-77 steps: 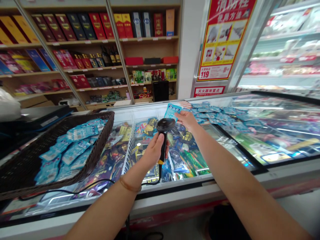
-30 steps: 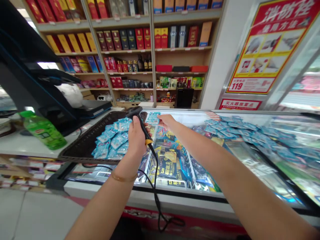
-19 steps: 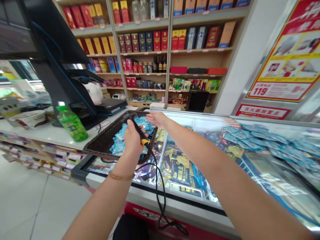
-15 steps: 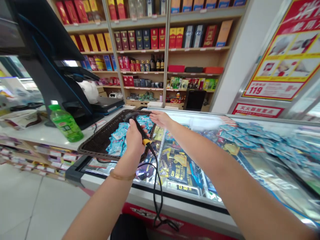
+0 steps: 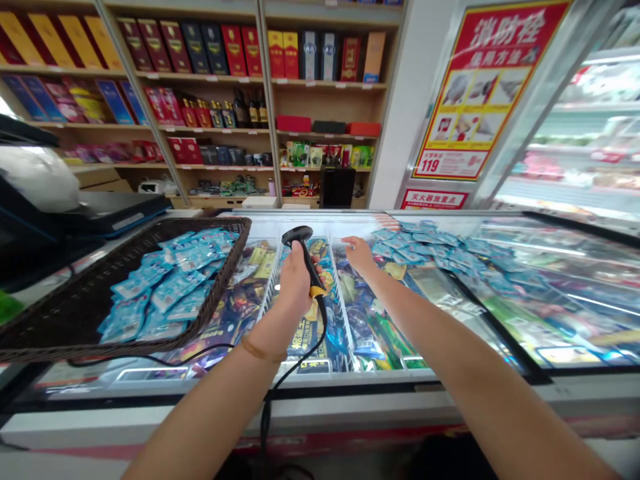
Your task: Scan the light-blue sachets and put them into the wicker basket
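Observation:
My left hand (image 5: 296, 273) is wrapped round a black barcode scanner (image 5: 306, 257) with a yellow collar. A black cable runs down from its handle. Over the glass-topped freezer my right hand (image 5: 361, 257) reaches forward with nothing in it, its fingers partly stretched and pointing left. Nearest to that hand is a spread-out heap of blue packets (image 5: 440, 247) lying on the glass. On the left, more blue packets (image 5: 170, 287) are piled in a dark woven basket (image 5: 55, 337), whose right rim is beside the scanner.
Under the glass of the freezer (image 5: 550, 333) lie bagged frozen goods (image 5: 370, 327) in white wire dividers. A black scale (image 5: 110, 213) stands behind the basket. Shelves of boxed bottles (image 5: 215, 50) line the back, with a red poster (image 5: 480, 93) on the right.
The view has swung right. My left hand has moved the scanner from over the basket to over the freezer glass. My right hand has shifted right, towards the loose blue packets.

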Demonstrator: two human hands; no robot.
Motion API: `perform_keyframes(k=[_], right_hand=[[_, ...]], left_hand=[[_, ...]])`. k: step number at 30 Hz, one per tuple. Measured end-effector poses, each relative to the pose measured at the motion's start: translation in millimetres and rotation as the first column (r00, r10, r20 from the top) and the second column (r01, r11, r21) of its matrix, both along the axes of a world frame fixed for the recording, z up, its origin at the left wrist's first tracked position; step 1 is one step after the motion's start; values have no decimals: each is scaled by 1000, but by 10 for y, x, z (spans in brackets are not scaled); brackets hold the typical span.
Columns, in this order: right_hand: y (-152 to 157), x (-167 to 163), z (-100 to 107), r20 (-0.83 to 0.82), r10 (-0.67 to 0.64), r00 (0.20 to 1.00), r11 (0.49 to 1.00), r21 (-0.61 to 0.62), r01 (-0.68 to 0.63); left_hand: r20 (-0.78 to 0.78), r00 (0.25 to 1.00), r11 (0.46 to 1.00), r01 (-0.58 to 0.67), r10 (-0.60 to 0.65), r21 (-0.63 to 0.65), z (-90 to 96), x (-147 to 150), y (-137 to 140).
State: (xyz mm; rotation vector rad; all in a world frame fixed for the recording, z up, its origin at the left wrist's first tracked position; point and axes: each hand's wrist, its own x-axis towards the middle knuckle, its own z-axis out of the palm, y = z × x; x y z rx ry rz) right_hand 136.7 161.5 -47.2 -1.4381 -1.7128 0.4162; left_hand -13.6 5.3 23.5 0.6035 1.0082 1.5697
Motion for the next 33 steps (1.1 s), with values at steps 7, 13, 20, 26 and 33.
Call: perform_keyframes(k=[7,13,20,26,33], right_hand=[[-210,578,-185,518,-255,816,937,-77,341],[-348,430,-142,606,-182,775,973,-4,231],[-369,448,-150,552,-281,785,951,54,303],[-298,524,-189,541,-219,812,941,-102,322],[-178,561,-174,408,-198,891,951,-140,275]], left_hand=[[-149,988,996,51,-40,73,-372,94,46],[-297,950,984,133,-93,117,-487,88,-40],[-355,923,975,198,-151,98,-503,109,-60],[-362,918,975,204,-161,86,-505,101,-69],[-367,912,968,232,-183,94,-527,156,-94]])
